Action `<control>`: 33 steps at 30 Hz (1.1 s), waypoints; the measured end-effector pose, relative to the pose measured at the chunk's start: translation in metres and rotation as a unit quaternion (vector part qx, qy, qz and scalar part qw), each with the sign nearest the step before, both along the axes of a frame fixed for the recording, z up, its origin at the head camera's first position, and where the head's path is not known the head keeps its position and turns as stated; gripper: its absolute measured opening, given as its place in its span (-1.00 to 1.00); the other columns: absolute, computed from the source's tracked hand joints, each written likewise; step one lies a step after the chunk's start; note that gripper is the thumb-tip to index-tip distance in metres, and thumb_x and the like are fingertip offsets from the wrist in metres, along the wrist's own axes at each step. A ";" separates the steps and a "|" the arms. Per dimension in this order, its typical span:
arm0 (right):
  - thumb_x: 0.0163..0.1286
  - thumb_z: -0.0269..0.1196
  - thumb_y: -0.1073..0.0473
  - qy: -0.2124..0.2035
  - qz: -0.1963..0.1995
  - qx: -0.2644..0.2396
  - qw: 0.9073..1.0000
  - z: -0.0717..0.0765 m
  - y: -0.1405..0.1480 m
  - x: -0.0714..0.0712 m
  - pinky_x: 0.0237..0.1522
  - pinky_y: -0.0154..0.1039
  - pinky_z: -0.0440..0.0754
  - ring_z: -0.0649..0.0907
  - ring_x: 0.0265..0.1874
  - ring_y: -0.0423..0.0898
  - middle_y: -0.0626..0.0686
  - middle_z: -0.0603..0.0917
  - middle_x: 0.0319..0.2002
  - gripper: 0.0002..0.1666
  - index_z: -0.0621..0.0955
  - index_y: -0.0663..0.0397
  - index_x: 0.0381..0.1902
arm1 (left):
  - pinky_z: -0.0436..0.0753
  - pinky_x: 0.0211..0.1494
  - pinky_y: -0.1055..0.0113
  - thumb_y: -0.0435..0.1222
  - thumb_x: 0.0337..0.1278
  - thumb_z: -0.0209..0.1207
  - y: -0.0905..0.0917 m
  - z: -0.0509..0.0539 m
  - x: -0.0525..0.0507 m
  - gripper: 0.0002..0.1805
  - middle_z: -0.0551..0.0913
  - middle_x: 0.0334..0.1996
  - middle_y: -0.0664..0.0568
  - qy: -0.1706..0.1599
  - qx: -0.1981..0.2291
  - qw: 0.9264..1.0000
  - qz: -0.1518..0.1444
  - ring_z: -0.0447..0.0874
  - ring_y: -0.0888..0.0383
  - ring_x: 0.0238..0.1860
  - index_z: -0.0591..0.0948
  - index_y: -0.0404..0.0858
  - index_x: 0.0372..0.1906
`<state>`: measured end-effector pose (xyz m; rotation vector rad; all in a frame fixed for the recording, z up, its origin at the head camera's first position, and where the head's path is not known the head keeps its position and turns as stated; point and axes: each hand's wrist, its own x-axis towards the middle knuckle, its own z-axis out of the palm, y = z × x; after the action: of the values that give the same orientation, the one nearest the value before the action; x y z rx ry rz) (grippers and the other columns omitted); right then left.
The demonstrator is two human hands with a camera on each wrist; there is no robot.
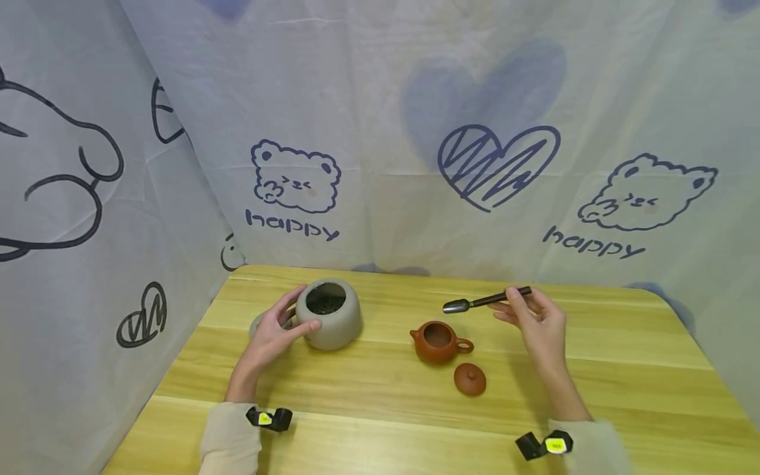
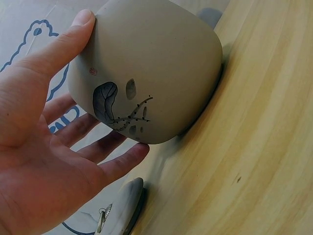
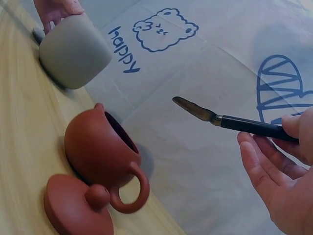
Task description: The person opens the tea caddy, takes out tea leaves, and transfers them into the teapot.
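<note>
Scoop point(image 1: 488, 299) hangs in the air near the open teapot point(image 1: 436, 353), its handle pinched between the right hand's point(image 1: 539, 326) thumb and fingers. On the left, the left hand point(image 1: 274, 335) grips the open jar point(image 1: 336, 332), fingers spread around its side. A red lid point(image 1: 470, 380) lies on the table point(image 1: 380, 409), nearer and right of the teapot.

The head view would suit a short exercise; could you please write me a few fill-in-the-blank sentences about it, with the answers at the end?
1. The scoop is in the person's ____ hand.
2. Of the jar and the teapot, the left hand grips the ____.
3. The teapot's spout points to the person's ____ side.
4. The word under the bear drawing nearer the jar is "____".
Missing words: right; jar; left; happy.
</note>
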<state>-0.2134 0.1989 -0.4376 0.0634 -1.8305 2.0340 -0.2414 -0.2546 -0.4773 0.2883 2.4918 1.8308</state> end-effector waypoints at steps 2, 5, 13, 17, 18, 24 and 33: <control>0.53 0.25 0.20 0.003 0.008 -0.009 1.000 0.000 -0.006 -0.002 -0.19 -0.12 0.77 0.82 -0.24 0.08 0.11 0.77 -0.25 -0.63 0.58 0.55 -0.08 | 0.26 0.52 -0.15 -0.22 0.25 0.42 0.000 0.000 0.001 -0.10 0.17 0.58 -0.15 0.001 0.002 1.000 -0.002 0.14 -0.29 0.54 0.22 -0.12 0.61; 0.51 0.27 0.22 0.004 0.014 -0.018 1.000 0.001 -0.015 -0.006 -0.20 -0.11 0.77 0.82 -0.25 0.10 0.11 0.78 -0.25 -0.66 0.60 0.50 -0.03 | 0.25 0.52 -0.15 -0.23 0.25 0.42 -0.001 -0.001 0.001 -0.10 0.18 0.57 -0.15 0.003 0.004 1.000 -0.002 0.14 -0.30 0.54 0.23 -0.12 0.61; 0.48 0.31 0.23 0.012 0.037 -0.027 0.999 0.006 -0.039 -0.016 -0.21 -0.09 0.78 0.83 -0.28 -0.01 0.09 0.81 -0.23 -0.64 0.58 0.49 0.01 | 0.27 0.52 -0.14 -0.20 0.25 0.42 -0.001 0.000 -0.001 -0.09 0.18 0.58 -0.15 0.007 -0.003 1.000 0.000 0.15 -0.28 0.54 0.21 -0.13 0.61; 0.46 0.33 0.23 0.015 0.053 -0.035 0.998 0.009 -0.053 -0.021 -0.19 -0.06 0.78 0.82 -0.25 0.07 0.13 0.80 -0.21 -0.64 0.57 0.49 -0.01 | 0.28 0.51 -0.15 -0.21 0.25 0.42 -0.001 -0.001 -0.001 -0.09 0.18 0.57 -0.15 0.009 -0.003 1.000 -0.002 0.17 -0.28 0.53 0.22 -0.12 0.61; 0.46 0.34 0.23 0.014 0.057 -0.033 0.998 0.010 -0.057 -0.022 -0.19 -0.05 0.78 0.82 -0.24 0.12 0.15 0.79 -0.20 -0.64 0.57 0.48 -0.03 | 0.28 0.51 -0.16 -0.22 0.25 0.42 -0.001 -0.001 -0.002 -0.10 0.19 0.57 -0.15 0.009 -0.002 1.000 -0.002 0.17 -0.28 0.53 0.22 -0.12 0.61; 0.46 0.35 0.20 0.021 0.080 -0.023 0.996 0.014 -0.080 -0.029 -0.16 -0.03 0.78 0.79 -0.18 0.22 0.25 0.77 -0.15 -0.66 0.59 0.43 -0.05 | 0.25 0.52 -0.19 -0.25 0.24 0.42 0.001 0.001 0.000 -0.11 0.19 0.57 -0.16 0.012 0.003 1.000 -0.003 0.16 -0.30 0.53 0.24 -0.13 0.60; 0.50 0.31 0.15 0.044 0.091 -0.012 0.995 0.019 -0.113 -0.044 -0.18 -0.06 0.79 0.81 -0.22 0.17 0.33 0.77 -0.18 -0.65 0.62 0.42 -0.04 | 0.25 0.51 -0.19 -0.27 0.24 0.42 0.000 -0.001 -0.001 -0.11 0.20 0.57 -0.16 0.013 0.008 1.000 -0.007 0.17 -0.30 0.53 0.24 -0.13 0.60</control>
<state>-0.2573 0.0857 -0.4182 0.3193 -1.8025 2.1377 -0.2420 -0.2546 -0.4783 0.3328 2.4867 1.8535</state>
